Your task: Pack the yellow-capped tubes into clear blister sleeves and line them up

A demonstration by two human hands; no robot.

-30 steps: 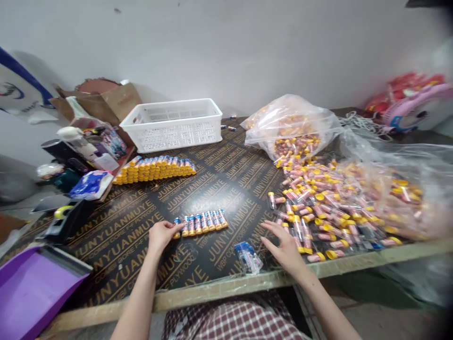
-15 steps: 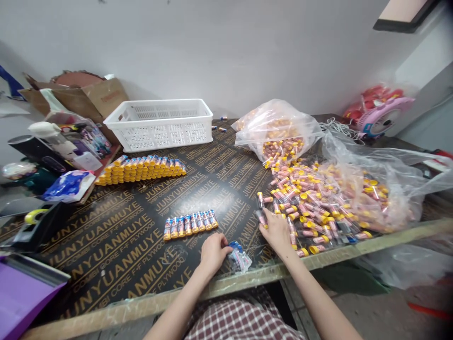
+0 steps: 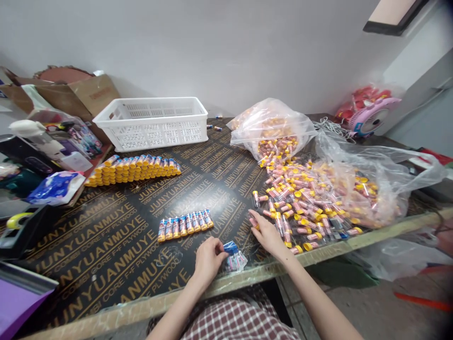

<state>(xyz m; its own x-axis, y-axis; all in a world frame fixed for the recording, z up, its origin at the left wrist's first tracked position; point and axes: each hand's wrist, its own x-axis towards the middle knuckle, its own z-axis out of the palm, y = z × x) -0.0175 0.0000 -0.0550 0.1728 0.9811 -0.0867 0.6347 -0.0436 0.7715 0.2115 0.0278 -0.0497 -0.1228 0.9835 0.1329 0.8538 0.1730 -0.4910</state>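
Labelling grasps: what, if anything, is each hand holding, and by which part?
Right hand: apparently a tube, near its yellow end. Left hand: fingertips at the blue-topped packets' edge; hold can't be told.

Left hand [image 3: 209, 259] now at blue labels [image 3: 235, 259]

Across the dark surface [image 3: 141, 264] ran "JUNYUANMUYE", over and over! Between those lines, smaller print read "CORE F-F PLYWOOD".

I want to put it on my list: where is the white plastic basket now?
In the head view, the white plastic basket stands left of centre against the wall, behind the stacked tubes.
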